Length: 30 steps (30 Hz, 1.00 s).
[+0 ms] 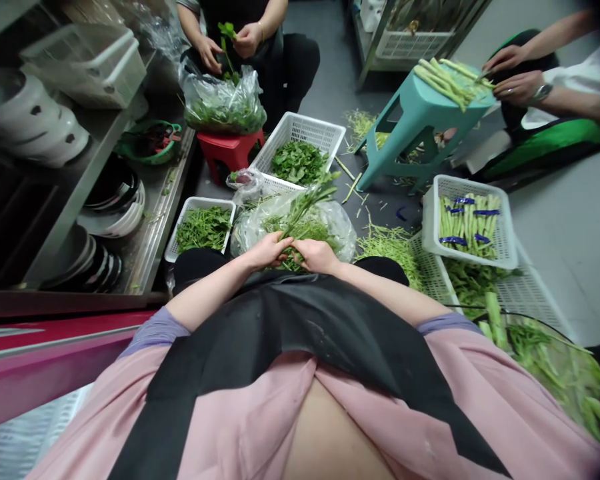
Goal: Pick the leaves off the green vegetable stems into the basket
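Observation:
My left hand (270, 251) is closed around leafy green stalks (305, 205), whose tips point up and away to the right. Close beside it, my right hand (318, 256) is closed too, with its fingertips at the lower end of the same stalks; its finger pads are partly hidden. Both hands are low over a clear plastic bag (347, 235) of loose greens in front of my lap. Left of the bag stands a small white basket (169, 250) of picked leaves (203, 228). Beyond it, a larger white basket (336, 133) holds more leaves (299, 162).
A red stool (225, 155) bears a bag of greens (225, 110) before one co-worker. Another works over stalks on a teal stool (405, 107). Trimmings (387, 247) lie on the floor at right, near a basket of banded stalks (469, 223). A steel shelf (155, 220) with bowls stands left.

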Available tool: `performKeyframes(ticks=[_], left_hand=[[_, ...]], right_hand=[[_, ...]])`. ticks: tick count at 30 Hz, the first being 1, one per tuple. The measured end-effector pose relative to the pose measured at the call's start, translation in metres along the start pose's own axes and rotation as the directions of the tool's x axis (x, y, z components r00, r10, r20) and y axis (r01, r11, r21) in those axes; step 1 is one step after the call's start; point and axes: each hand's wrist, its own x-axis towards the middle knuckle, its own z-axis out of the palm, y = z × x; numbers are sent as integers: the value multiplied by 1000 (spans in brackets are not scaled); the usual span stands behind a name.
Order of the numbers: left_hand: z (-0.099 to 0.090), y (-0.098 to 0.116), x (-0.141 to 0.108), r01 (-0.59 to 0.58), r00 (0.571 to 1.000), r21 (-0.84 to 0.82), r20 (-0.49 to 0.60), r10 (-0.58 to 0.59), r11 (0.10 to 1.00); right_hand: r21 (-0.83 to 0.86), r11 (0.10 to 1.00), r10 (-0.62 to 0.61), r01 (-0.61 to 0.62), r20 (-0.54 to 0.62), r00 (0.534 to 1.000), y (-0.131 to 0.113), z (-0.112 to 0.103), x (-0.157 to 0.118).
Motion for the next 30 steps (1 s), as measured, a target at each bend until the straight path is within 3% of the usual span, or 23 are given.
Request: performKeyframes(ticks=[1, 3, 5, 6, 7, 8, 9, 10, 13, 15, 17, 20, 22, 23, 26, 30], left_hand=[[1, 0, 1, -5, 1000, -11, 5, 5, 1000], [2, -2, 6, -14, 1000, 8, 11, 14, 1000], [-1, -8, 16, -30, 999, 74, -21, 32, 997], [-4, -11, 23, -40, 997, 147, -62, 50, 988], [-8, -15, 31, -46, 991, 247, -112, 76, 968], [-11, -19, 40, -45, 979, 368, -167, 114, 929], [-15, -22, 50, -37, 965, 498, -207, 160, 866], [-18, -25, 60, -24, 952, 614, -227, 205, 789], [-24, -32, 86, 13, 932, 814, -220, 288, 580], [-25, -33, 93, 15, 935, 877, -183, 305, 480], [-25, -31, 90, 15, 945, 918, -142, 295, 396], [-25, -23, 75, 44, 962, 951, -122, 244, 305], [-24, -17, 62, 55, 970, 964, -113, 217, 259], [-23, -14, 56, 50, 972, 970, -102, 212, 239], [-21, -10, 42, 29, 975, 978, -73, 211, 206], [-23, -10, 31, -15, 972, 973, -39, 230, 230]], right_hand=[[177, 977, 123, -116, -31, 992, 0, 4, 2], [545, 776, 416, -318, -63, 907, 10, 7, 3], [796, 469, 708, -384, -78, 702, 36, -1, 1], [861, 355, 834, -365, -115, 540, 54, -9, -3], [899, 307, 909, -313, -179, 377, 73, -19, -9], [913, 330, 928, -240, -266, 261, 91, -29, -17], [914, 370, 918, -168, -331, 219, 106, -39, -25], [908, 401, 903, -121, -370, 218, 117, -47, -33], [894, 440, 862, -87, -393, 321, 121, -58, -53], [874, 456, 845, -165, -367, 389, 109, -55, -61], [766, 576, 782, -287, -415, 464, 97, -51, -64], [347, 855, 518, -385, -521, 679, 90, -53, -64], [53, 939, 322, -340, -483, 814, 91, -59, -61], [-58, 949, 254, -310, -443, 860, 92, -63, -57], [-277, 937, 126, -213, -301, 945, 95, -74, -45], [-402, 914, -2, -59, -150, 989, 90, -78, -32]])
